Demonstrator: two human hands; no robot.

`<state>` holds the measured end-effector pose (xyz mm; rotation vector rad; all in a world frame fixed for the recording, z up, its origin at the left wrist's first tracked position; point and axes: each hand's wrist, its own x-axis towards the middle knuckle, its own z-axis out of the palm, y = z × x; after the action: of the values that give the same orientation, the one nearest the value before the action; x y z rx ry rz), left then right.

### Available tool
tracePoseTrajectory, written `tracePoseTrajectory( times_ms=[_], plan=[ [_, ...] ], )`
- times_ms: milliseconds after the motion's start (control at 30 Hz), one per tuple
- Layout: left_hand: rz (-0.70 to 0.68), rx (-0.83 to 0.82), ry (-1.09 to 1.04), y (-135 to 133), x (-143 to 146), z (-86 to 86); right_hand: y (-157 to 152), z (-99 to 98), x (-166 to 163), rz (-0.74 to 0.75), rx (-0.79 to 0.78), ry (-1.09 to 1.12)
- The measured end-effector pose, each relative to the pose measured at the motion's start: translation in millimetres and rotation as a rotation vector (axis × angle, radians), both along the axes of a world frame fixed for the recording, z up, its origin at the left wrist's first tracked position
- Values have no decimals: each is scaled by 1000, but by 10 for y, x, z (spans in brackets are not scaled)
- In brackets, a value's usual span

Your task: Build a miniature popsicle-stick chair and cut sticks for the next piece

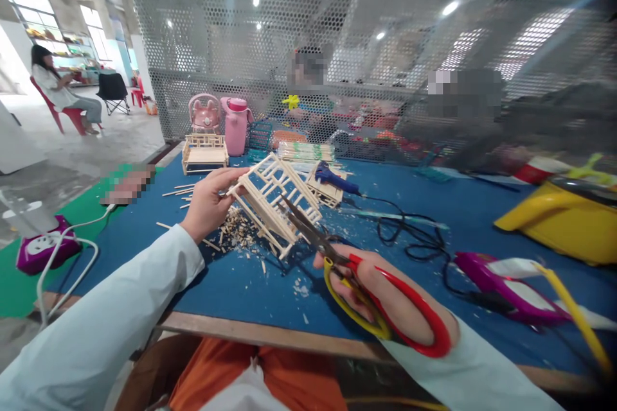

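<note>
Left hand: I see my left hand (208, 202) with its fingers closed on the stick frame (272, 202), tipped on edge at mid-table, I judge to face the blades.
Right hand: my right hand (385, 298) has its fingers through the scissors (337, 257) loops, with the blades slightly parted at the frame.
Table: blue table (250, 282), with offcuts (236, 231) under the frame and a glue gun (335, 178) beyond.
Room: a mesh screen (216, 45) stands along the far edge.

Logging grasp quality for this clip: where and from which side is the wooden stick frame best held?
By its left end rail, from the left, as the left hand does. The stick frame is tilted, and the scissors in the right hand reach in from the lower right, so that end likely keeps the hand off the blades.
</note>
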<state>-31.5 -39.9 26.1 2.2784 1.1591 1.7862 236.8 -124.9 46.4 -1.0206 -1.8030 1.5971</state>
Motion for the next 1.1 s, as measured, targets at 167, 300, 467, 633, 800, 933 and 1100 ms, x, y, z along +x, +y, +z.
tracePoseTrajectory(
  times_ms=[167,300,467,633,800,933,1100],
  plan=[
    [3,-9,12,-8,-12,15,-77,55,121,-58,46,-51],
    [-35,-36,73,-11,-71,72,-28,74,208,-191,177,66],
    [-36,-56,99,-9,-133,103,65,82,225,-258,219,21],
    [2,-28,72,3,-119,67,-44,42,120,-90,7,30],
    [7,-23,71,-8,-104,67,-110,114,107,-107,-71,-87],
    [23,-13,84,-18,-100,71,-141,175,120,-149,-154,-183],
    [20,10,107,-42,-89,82,-171,186,83,-98,-241,-42]
  ],
)
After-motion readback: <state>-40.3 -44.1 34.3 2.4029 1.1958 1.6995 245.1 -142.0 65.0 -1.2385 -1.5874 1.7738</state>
